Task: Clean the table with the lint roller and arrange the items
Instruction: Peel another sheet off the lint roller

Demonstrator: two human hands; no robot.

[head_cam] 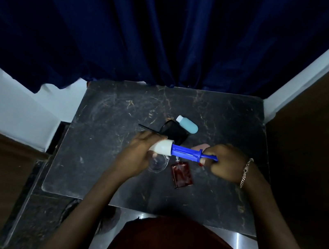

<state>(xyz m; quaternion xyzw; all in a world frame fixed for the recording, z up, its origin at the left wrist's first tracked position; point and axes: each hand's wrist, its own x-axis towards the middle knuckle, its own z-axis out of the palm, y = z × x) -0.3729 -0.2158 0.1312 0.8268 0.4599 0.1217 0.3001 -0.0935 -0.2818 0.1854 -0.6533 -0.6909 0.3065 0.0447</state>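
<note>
1. Lint roller (178, 150): held in the air just above the middle of the surface (98, 157), lying roughly level. The white roll end points to the person's left and the blue handle to the right.
2. Left hand (139, 156): fingers curled round the white roll end, grasping it. The thumb side faces the camera.
3. Right hand (225, 164): clenched round the far end of the blue handle, with the tip of the handle poking out between the fingers. A chain bracelet (245, 172) sits on that wrist.
4. Pale blue bottle (188, 125): white cap, lying on its side toward the back of the surface, just beyond the black container.
5. Black container (176, 133): tipped on its side, open mouth facing left and touching or nearly touching the pale blue bottle. A thin black stick (149, 129) juts out to its left. What the stick is cannot be made out.
6. Clear glass piece (159, 163): round, resting on the surface partly under the left hand.
7. Red bottle (182, 175): flat and rectangular, lying on the surface below the handle, neck toward the roller.
8. A small pink shape (202, 146) shows just past the right hand's knuckles. It cannot be identified.
9. Surface is dark marble with pale veins and scuffs. A dark blue curtain (132, 24) hangs behind it.
</note>
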